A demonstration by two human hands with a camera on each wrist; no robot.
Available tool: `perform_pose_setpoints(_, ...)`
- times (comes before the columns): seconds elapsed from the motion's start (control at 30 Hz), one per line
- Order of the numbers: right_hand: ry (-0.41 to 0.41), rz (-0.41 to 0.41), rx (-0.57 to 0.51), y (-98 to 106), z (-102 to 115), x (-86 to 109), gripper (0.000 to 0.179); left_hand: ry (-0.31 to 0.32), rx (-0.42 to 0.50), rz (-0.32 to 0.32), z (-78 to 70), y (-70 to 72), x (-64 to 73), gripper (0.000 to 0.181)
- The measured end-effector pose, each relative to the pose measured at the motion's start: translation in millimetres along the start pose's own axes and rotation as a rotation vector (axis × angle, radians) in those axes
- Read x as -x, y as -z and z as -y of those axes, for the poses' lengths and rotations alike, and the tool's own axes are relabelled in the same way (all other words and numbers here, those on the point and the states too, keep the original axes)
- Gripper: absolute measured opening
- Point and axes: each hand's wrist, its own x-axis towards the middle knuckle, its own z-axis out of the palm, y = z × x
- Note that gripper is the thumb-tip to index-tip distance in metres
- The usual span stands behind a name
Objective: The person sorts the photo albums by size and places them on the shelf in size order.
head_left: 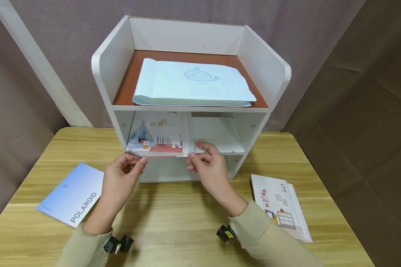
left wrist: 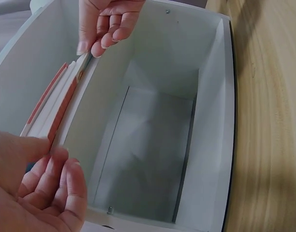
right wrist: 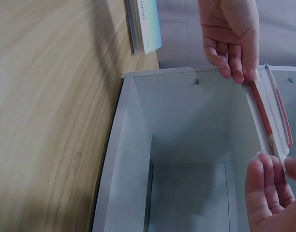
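An illustrated book (head_left: 167,129) with a tent drawing and a clear plastic edge lies flat on the left of the middle shelf of a small white shelf unit (head_left: 265,63). My left hand (head_left: 120,181) pinches its front left corner between thumb and fingers. At the front right corner, my right hand (head_left: 213,170) pinches the plastic-edged side, its index finger held out above. Both wrist views show the book's red-and-white front edge (left wrist: 63,108) at the shelf's lip, with layers stacked there; how many books lie in that stack I cannot tell.
On the top shelf lies a thick pale packet (head_left: 187,81) with a whale drawing. A blue-and-white POLAROID book (head_left: 73,193) lies on the wooden table (head_left: 173,230) at left, another illustrated book (head_left: 280,207) at right. Beneath the middle shelf is the lower compartment (left wrist: 153,145).
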Motion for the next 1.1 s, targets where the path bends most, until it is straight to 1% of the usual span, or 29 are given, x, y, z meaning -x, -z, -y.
perform_pose_setpoints(0.17, -0.015, 0.004, 0.006, 6, 0, 4.4, 0.051, 0.006, 0.031, 0.048, 2.8, -2.6, 3.2, 0.032)
perform_pose_setpoints(0.27, -0.006, 0.012, 0.036, 11, -1, 7.8, 0.054, 0.028, 0.032, 0.073, 4.7, -4.7, 6.2, 0.039)
perform_pose_setpoints(0.37, 0.012, 0.023, 0.086, 18, -5, 13.2, 0.054, 0.053, 0.032, 0.087, 6.2, -7.9, 10.6, 0.046)
perform_pose_setpoints(0.5, 0.034, 0.03, 0.163, 30, -10, 22.3, 0.053, 0.074, 0.06, 0.115, 8.2, -14.6, 16.9, 0.052)
perform_pose_setpoints(0.7, 0.082, 0.026, 0.262, 55, -22, 34.8, 0.049, 0.091, 0.077, 0.183, 12.8, -29.9, 27.0, 0.056)
perform_pose_setpoints(0.8, 0.073, 0.02, 0.305, 68, -27, 41.5, 0.049, 0.1, 0.089, 0.204, 14.6, -39.3, 32.0, 0.056)
perform_pose_setpoints(0.9, 0.045, 0.022, 0.354, 81, -31, 49.0, 0.051, 0.12, 0.093, 0.227, 15.4, -48.3, 37.2, 0.059)
perform_pose_setpoints(1.0, 0.03, 0.028, 0.41, 89, -21, 57.6, 0.051, 0.136, 0.081, 0.256, 16.1, -56.2, 41.9, 0.063)
perform_pose_setpoints(1.1, 0.029, 0.03, 0.468, 102, -26, 63.9, 0.053, 0.14, 0.073, 0.281, 16.9, -65.8, 44.6, 0.064)
